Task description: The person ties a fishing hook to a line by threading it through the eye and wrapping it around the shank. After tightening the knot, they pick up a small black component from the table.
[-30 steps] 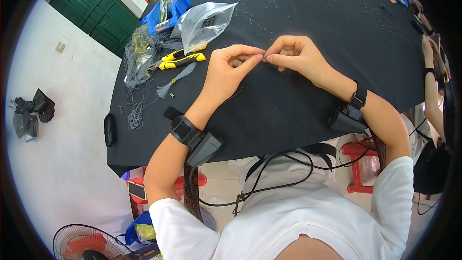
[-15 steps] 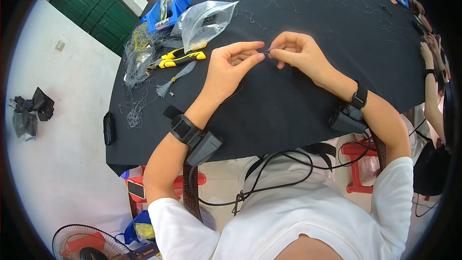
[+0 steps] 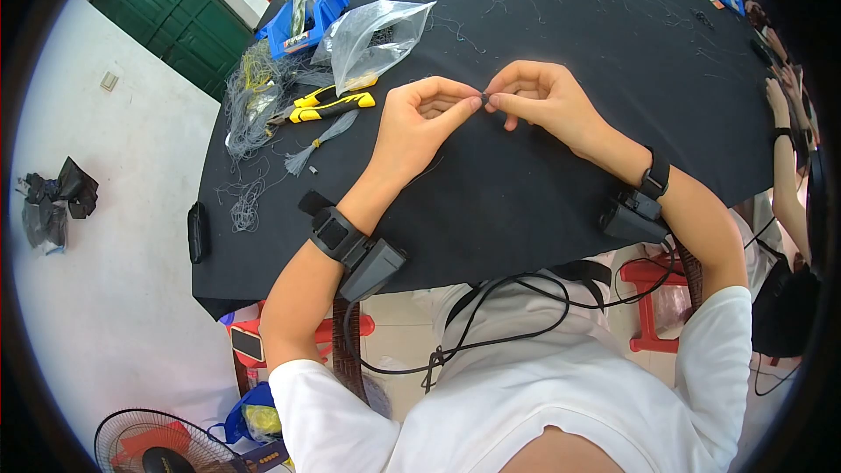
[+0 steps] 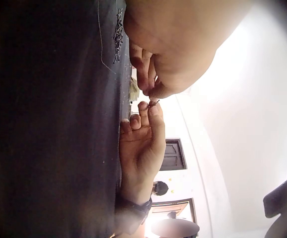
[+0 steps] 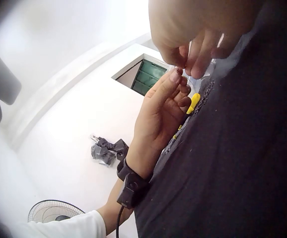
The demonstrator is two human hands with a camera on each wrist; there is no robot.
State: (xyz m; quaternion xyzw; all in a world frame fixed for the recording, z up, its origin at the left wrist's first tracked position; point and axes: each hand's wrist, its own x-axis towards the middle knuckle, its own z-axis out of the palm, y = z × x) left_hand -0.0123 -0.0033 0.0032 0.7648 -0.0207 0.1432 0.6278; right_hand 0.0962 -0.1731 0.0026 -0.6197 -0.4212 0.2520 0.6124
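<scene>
Over the dark tabletop, the fingertips of both hands meet at one small dark metal piece (image 3: 485, 98). My left hand (image 3: 413, 127) pinches it between thumb and index finger. Opposite, my right hand (image 3: 556, 107) pinches the same piece, its other fingers curled inward. In the left wrist view the piece (image 4: 154, 103) appears as a thin dark sliver against the right thumb; its exact kind is too small to tell. The right wrist view has the left hand (image 5: 158, 116) below the right hand (image 5: 203, 25), tips together.
Left of the hands lie yellow-black pliers (image 3: 331, 111), a tied bundle of grey line (image 3: 320, 144) and tangled line (image 3: 250, 118). Behind stand a clear plastic bag (image 3: 372, 44) and a blue bin (image 3: 307, 22). Small dark metal pieces (image 4: 117, 37) lie in a pile on the black cloth (image 3: 526, 201).
Half a second ago the left fingertips were parted while the right hand held the small piece. Now the left thumb and index finger have closed in against it again.
</scene>
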